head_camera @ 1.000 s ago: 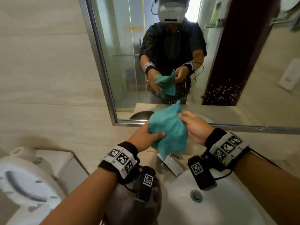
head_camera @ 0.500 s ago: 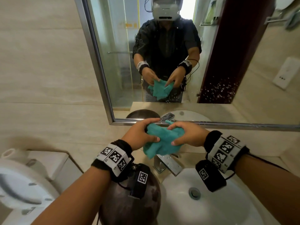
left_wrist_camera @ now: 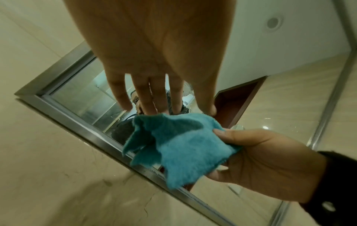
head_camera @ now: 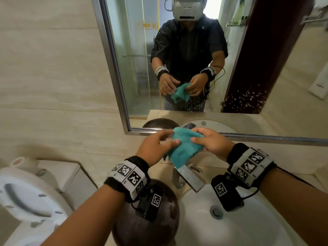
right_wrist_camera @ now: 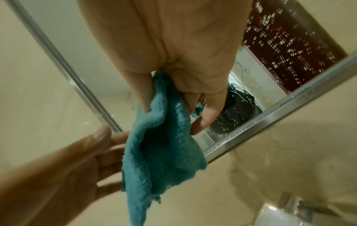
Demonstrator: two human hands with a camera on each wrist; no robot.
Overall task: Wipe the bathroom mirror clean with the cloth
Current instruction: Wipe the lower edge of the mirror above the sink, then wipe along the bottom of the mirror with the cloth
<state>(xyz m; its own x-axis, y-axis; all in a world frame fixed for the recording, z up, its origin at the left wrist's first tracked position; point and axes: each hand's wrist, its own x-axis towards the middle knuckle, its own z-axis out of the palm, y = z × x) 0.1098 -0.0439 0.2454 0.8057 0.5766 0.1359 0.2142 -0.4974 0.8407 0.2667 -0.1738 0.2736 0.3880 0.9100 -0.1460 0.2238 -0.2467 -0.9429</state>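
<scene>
A crumpled teal cloth (head_camera: 182,148) hangs in front of the lower edge of the wall mirror (head_camera: 195,50), just above the tap. My right hand (head_camera: 211,141) grips it, thumb on top and fingers curled beneath. In the right wrist view the cloth (right_wrist_camera: 160,152) droops from the right hand (right_wrist_camera: 183,76). My left hand (head_camera: 156,144) is beside it with straight, spread fingers. In the left wrist view only the left fingertips (left_wrist_camera: 152,107) meet the cloth's (left_wrist_camera: 183,146) top edge. Water droplets (head_camera: 245,98) speckle the mirror's lower right.
A white basin (head_camera: 248,233) with a chrome tap (head_camera: 190,176) lies under my hands. Below my left wrist is a dark round object (head_camera: 159,219). A white toilet with a raised seat (head_camera: 26,201) stands at the lower left. The mirror's metal frame (head_camera: 113,68) borders beige wall tiles.
A second ago both hands held the cloth up spread, then bunched it together. Now my left hand has straightened its fingers and let go, while the right keeps the cloth.
</scene>
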